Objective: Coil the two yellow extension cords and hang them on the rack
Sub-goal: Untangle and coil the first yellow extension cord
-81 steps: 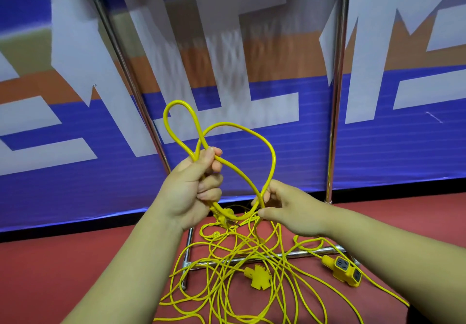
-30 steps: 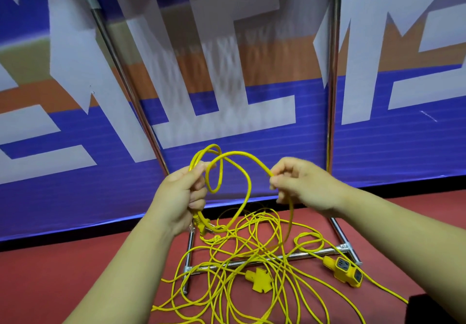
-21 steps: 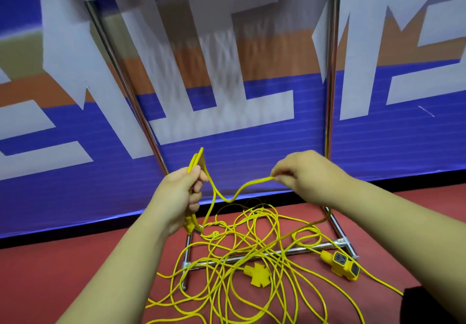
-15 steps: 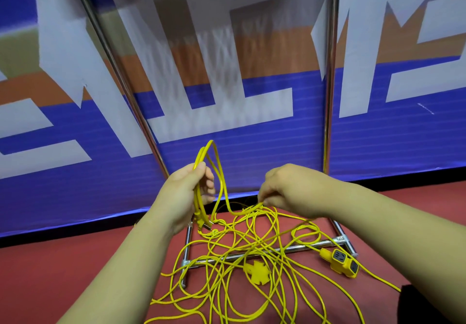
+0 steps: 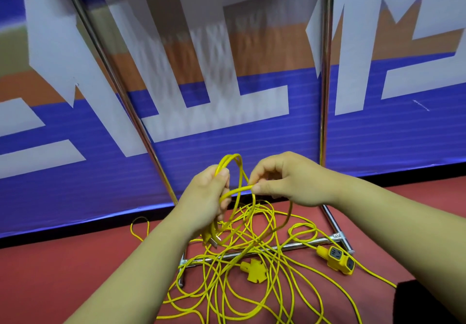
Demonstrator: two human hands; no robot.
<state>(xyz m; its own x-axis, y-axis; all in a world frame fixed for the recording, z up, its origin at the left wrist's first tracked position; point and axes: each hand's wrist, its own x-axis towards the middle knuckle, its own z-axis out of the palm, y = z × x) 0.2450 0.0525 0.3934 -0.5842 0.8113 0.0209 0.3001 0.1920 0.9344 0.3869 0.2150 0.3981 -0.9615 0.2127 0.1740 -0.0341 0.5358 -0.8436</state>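
Yellow extension cords (image 5: 254, 255) lie in a loose tangle on the red floor, over the base bar of a chrome rack (image 5: 324, 76). My left hand (image 5: 205, 200) grips a small bundle of coiled yellow loops (image 5: 230, 160), whose plug end hangs just below the hand. My right hand (image 5: 285, 177) pinches a strand of the same cord right beside the left hand. A yellow socket block (image 5: 338, 259) lies on the floor at the right. A yellow cross-shaped socket (image 5: 253, 269) lies in the middle of the tangle.
The rack's two chrome uprights (image 5: 118, 84) rise in front of a blue, white and orange banner wall (image 5: 227, 122). Its chrome base bar (image 5: 297, 244) crosses the floor under the cords. A dark object (image 5: 416, 298) sits at the lower right.
My right hand drew a strand out to the right, dipped to the tangle, then brought a new loop up to my left hand. The bundle in my left hand has grown.
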